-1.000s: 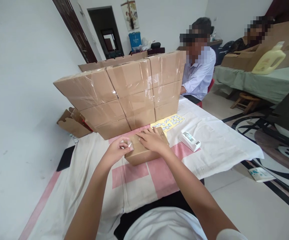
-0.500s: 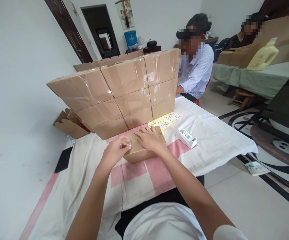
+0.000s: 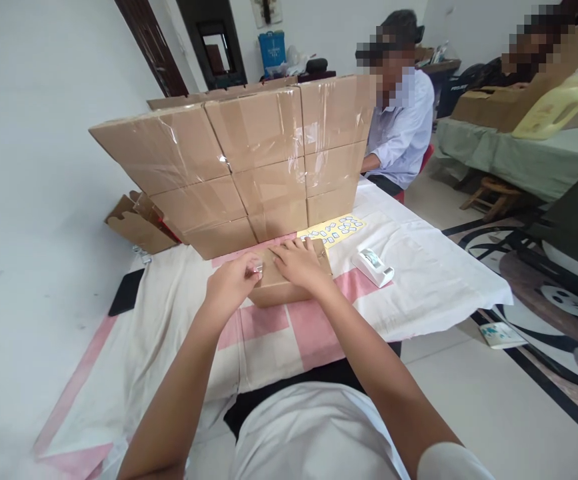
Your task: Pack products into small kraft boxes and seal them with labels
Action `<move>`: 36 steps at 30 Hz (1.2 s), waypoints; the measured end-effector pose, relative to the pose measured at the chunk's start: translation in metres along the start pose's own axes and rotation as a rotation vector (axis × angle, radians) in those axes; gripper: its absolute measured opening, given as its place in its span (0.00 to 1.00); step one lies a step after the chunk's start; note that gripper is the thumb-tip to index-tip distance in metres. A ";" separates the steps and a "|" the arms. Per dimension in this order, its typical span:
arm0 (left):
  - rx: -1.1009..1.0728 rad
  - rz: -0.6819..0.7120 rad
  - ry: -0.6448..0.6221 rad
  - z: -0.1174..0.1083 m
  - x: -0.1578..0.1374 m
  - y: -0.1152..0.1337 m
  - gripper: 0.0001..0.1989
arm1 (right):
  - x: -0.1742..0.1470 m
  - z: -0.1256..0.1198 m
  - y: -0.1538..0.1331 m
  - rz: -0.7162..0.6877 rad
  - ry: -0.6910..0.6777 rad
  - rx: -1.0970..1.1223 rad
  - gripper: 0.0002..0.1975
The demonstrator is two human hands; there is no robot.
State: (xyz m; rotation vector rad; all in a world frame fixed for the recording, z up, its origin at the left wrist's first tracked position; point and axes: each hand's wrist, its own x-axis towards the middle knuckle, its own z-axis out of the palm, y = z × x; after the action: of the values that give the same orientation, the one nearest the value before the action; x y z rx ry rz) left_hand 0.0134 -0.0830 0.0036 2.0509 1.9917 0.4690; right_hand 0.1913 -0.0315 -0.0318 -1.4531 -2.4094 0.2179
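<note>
Since the last frame: the left hand [image 3: 232, 283] has turned slightly, so the clear film [image 3: 257, 269] at its fingertips shows narrower; the right hand [image 3: 299, 261] has stayed put, and the head view has dipped.
Small box: brown cardboard, lying on the tablecloth [image 3: 429, 280] in front of the person, its near side [image 3: 283, 295] in view.
Left fingers: pinched together on the film at the box's left end.
Right palm: flat on the box top, fingers spread, gripping nothing.
Just behind: a yellow sheet [image 3: 337, 230] with small outlined shapes.
To the right: a white device [image 3: 373, 267], near the box but apart.
Beyond: a wall of stacked boxes [image 3: 269, 167], three high and three across, under shiny clear wrapping.
Left edge: a dark flat object [image 3: 127, 293]; an open carton [image 3: 141, 223] past it.
Far right: a seated person [image 3: 406, 133] in a light shirt; a yellow jug [image 3: 551, 110].
</note>
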 end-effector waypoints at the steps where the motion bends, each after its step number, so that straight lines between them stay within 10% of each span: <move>1: 0.000 0.001 -0.013 0.000 0.001 -0.001 0.15 | 0.000 0.000 0.000 0.002 -0.002 0.002 0.24; 36: -0.142 0.349 -0.158 -0.005 0.055 -0.041 0.09 | -0.002 -0.006 -0.001 0.001 -0.043 0.003 0.25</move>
State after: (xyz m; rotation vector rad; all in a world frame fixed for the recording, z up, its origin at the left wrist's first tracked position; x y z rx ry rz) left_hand -0.0258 -0.0264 -0.0043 2.2717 1.4728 0.4806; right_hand 0.1932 -0.0342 -0.0263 -1.4626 -2.4415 0.2556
